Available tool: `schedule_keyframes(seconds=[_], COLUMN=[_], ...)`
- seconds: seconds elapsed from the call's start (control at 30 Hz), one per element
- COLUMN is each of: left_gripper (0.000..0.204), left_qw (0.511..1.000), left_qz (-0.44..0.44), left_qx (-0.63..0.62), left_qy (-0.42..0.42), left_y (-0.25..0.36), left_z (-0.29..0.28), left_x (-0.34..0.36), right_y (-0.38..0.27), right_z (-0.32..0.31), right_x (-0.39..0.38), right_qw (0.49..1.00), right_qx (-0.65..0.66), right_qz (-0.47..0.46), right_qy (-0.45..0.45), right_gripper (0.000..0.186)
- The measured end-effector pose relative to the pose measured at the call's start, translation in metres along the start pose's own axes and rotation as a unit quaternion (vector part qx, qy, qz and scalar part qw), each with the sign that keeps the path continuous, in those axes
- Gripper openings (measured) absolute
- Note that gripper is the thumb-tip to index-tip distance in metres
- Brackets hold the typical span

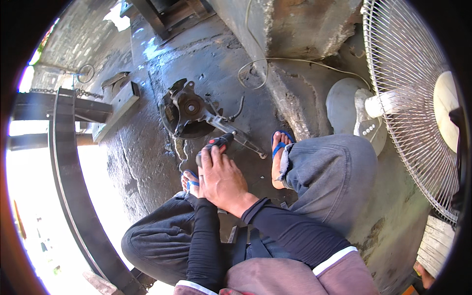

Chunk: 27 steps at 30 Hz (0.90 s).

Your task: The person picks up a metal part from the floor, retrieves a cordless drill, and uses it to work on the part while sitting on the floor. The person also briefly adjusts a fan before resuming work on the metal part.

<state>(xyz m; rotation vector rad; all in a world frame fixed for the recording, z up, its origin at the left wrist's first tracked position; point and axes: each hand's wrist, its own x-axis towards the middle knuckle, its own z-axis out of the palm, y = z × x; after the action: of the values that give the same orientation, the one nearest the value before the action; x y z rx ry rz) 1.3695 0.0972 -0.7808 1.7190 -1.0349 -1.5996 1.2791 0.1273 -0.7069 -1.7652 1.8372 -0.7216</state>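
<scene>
My right hand (223,179) lies over the back of a black-and-red cordless drill (220,143), its fingers bent over the tool body. The left forearm (205,241), in a black sleeve, reaches up to the same tool. My left hand is almost wholly hidden under the right, so its fingers do not show. The drill's nose points at a metal arm (235,132) of a wheel steering knuckle (190,106). That knuckle rests on the floor with a dark round brake shield (169,110) behind it. Whether the drill's tip touches the arm I cannot tell.
A large fan (418,88) on a round base (351,108) stands at the right, its cord (295,59) trailing across the floor. Dark metal beams (66,147) frame the left side. My feet in blue flip-flops flank the knuckle. A concrete ledge (290,93) runs behind.
</scene>
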Motion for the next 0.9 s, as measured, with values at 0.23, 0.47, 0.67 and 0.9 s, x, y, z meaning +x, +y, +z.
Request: schedule_keyframes(seconds=[0.23,0.47,0.67,0.9], left_gripper=[0.041,0.043,0.044,0.046], left_qw=[1.0,0.999,0.999,0.998], left_qz=[0.007,0.001,-0.009,-0.012], left_qx=[-0.025,-0.035,-0.053,-0.06], left_qy=[0.004,-0.006,-0.003,-0.008], left_y=[-0.002,-0.005,-0.006,-0.009], left_z=[0.008,0.007,0.006,0.006], left_x=[0.004,0.004,0.004,0.004], right_y=[0.023,0.031,0.031,0.031], right_z=[0.001,0.016,0.013,0.015], right_x=[0.007,0.005,0.008,0.003], right_qw=[0.963,0.925,0.923,0.934], right_qx=[0.153,0.237,0.278,0.237], right_qz=[0.223,0.29,0.252,0.261], right_qy=[-0.01,-0.068,-0.086,-0.065], right_gripper=[0.103,0.118,0.12,0.118])
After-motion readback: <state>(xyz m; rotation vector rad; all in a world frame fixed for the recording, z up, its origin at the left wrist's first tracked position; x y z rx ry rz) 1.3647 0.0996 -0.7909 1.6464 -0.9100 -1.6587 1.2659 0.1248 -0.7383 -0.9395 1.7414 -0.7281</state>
